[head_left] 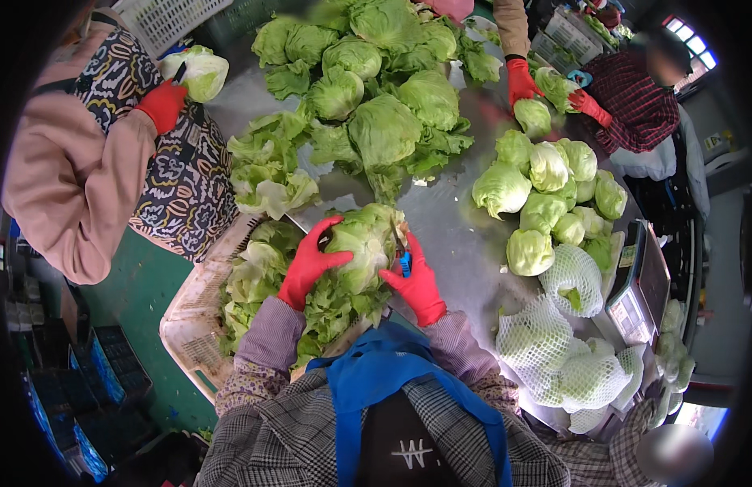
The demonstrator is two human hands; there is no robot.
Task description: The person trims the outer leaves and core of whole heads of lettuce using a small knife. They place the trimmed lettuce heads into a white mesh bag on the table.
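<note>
My red-gloved left hand [311, 264] grips the left side of a leafy lettuce head [360, 247]. My red-gloved right hand [416, 288] is at its right side, closed on a blue-handled knife [405, 262] whose blade lies against the stem end. Under the head, a pale plastic crate [189, 325] holds loose outer leaves [258, 280]. The crate stands at the left front edge of the steel table [473, 308].
Untrimmed lettuces [380, 130] cover the back; trimmed heads [546, 203] sit right, beside white mesh sleeves [554, 357] and a scale [635, 292]. Co-workers stand left [84, 178], back [510, 24] and right [627, 105]. Dark crates [100, 373] stand on the floor, lower left.
</note>
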